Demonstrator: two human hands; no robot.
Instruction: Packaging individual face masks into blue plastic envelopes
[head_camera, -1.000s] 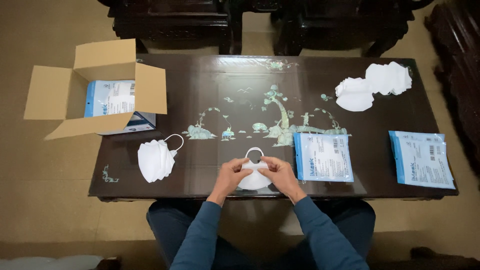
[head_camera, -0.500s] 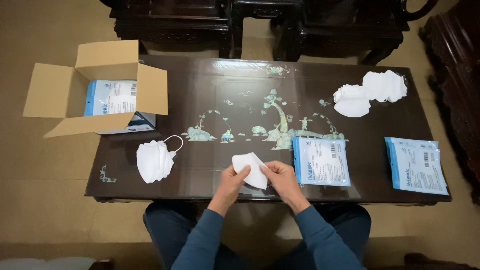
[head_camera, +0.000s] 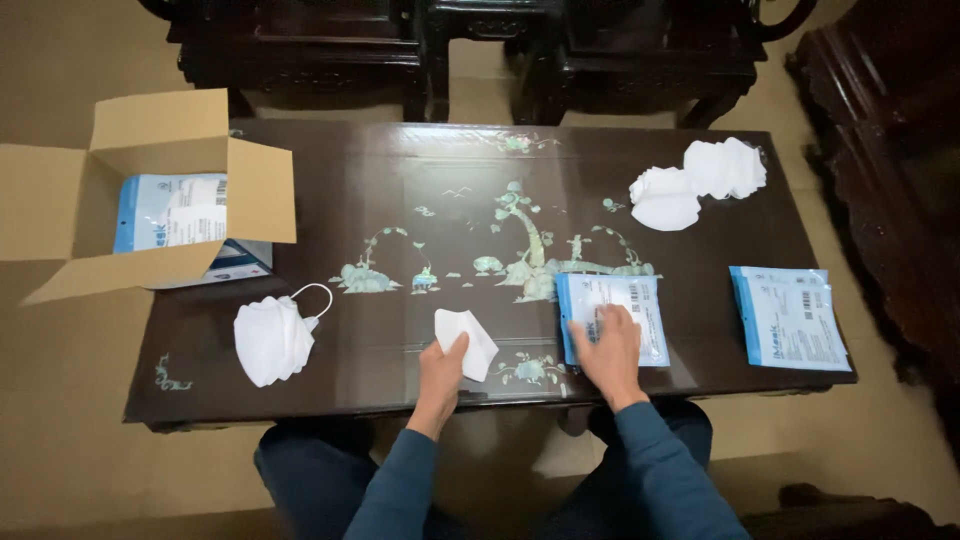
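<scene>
1. Left hand (head_camera: 443, 362) pinches a folded white mask (head_camera: 466, 342) by its lower left corner, fingers closed on it. The mask sits low over the near edge of the table (head_camera: 400, 170), tilted, right of the left hand's thumb.
2. Right hand (head_camera: 607, 349) lies flat, palm down, on the lower left part of a blue-and-white mask packet (head_camera: 613, 316). Fingers are spread and resting on it, not curled around anything (contact only, no pinch visible).
3. That packet lies flat on the table just right of the folded mask, close but apart from it.
4. A second blue-and-white packet (head_camera: 790, 317) lies flat near the table's right end, well apart from the right hand.
5. A stack of white masks (head_camera: 274, 338) with an ear loop showing sits at the near left, well apart from the left hand.
6. Two more white mask piles (head_camera: 698, 181) sit at the far right, one just beside the other, edges touching or overlapping (cannot tell which).
7. An open cardboard box (head_camera: 150, 190) rests on the table's far left corner, flaps out, overhanging the edge. More blue-and-white packets (head_camera: 170, 212) are inside it.
8. Table is dark lacquer with pale inlaid scenery in the middle. Dark carved chairs (head_camera: 560, 50) stand behind it.
9. Both forearms wear blue sleeves (head_camera: 660, 470); the person sits at the near edge.
</scene>
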